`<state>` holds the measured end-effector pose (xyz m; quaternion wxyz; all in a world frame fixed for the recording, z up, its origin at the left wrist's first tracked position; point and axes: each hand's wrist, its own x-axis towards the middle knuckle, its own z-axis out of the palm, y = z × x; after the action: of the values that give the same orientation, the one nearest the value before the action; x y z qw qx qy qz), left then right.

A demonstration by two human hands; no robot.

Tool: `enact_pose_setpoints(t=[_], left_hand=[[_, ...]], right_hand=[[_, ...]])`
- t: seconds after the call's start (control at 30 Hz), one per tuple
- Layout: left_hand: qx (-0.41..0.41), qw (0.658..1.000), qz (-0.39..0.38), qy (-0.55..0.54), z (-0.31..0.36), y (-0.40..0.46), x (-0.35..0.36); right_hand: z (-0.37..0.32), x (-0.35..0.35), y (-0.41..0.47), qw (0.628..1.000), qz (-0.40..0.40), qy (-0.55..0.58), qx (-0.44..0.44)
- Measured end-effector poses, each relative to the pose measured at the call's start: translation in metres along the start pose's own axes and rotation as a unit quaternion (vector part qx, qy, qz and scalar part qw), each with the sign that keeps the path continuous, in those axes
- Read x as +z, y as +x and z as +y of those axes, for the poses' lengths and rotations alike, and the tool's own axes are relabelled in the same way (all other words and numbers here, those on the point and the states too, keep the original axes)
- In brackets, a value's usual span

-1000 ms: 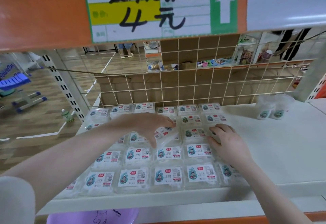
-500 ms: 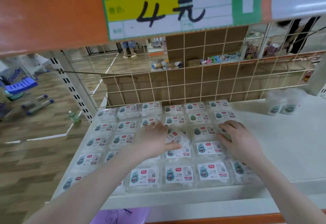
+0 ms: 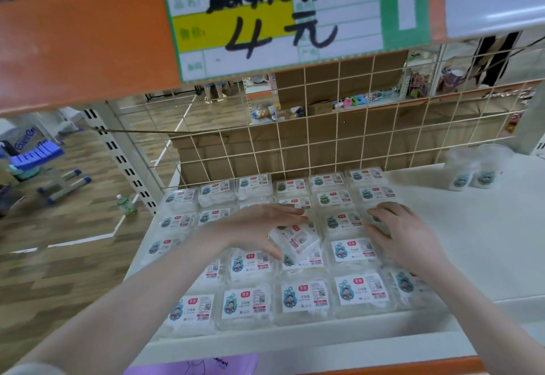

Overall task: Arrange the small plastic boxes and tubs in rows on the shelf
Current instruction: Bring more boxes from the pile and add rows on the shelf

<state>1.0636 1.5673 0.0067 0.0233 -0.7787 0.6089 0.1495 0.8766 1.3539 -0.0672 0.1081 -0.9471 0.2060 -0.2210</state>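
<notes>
Right, my left hand [image 3: 259, 228] grips one tilted plastic box [image 3: 296, 239] between thumb and fingers, lifted askew above its slot in the middle of the grid, I reckon so it can drop in square with its neighbours. My right hand [image 3: 404, 234] lies flat and relaxed, fingers straight, pressing the boxes at the block's right edge, probably to stop them sliding. The rows fill the left part of the white shelf [image 3: 486, 242]; two tubs [image 3: 474, 172] stand well apart by the wire grid [image 3: 324, 144]
</notes>
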Motion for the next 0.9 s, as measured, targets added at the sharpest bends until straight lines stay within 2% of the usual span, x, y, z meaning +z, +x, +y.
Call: enact_pose_setpoints(t=[0.17,0.23,0.37,0.53,0.63,0.77,0.9], left_hand=[[-0.001,0.999,0.001,0.049,0.004,0.011,-0.006],[-0.018,0.997,0.032,0.063,0.004,0.014,-0.006],[-0.062,0.991,0.119,0.013,-0.003,0.032,-0.017],[-0.140,0.977,0.156,0.028,-0.015,0.072,-0.037],[-0.189,0.972,0.140,0.022,-0.020,0.094,-0.039],[-0.258,0.964,0.064,0.009,-0.023,0.114,-0.036],[-0.280,0.959,0.036,0.019,-0.026,0.117,-0.033]], right_hand=[[0.000,0.001,0.000,1.000,0.007,0.002,-0.006],[0.001,0.002,0.000,1.000,0.009,0.001,-0.007],[0.000,0.004,0.000,1.000,0.011,0.012,0.000],[-0.001,0.003,0.001,1.000,0.009,0.003,-0.005],[-0.002,0.003,0.000,1.000,-0.002,0.003,0.006],[-0.001,0.003,0.000,1.000,-0.026,-0.012,0.010],[0.001,0.004,0.000,0.999,-0.033,-0.003,0.007]])
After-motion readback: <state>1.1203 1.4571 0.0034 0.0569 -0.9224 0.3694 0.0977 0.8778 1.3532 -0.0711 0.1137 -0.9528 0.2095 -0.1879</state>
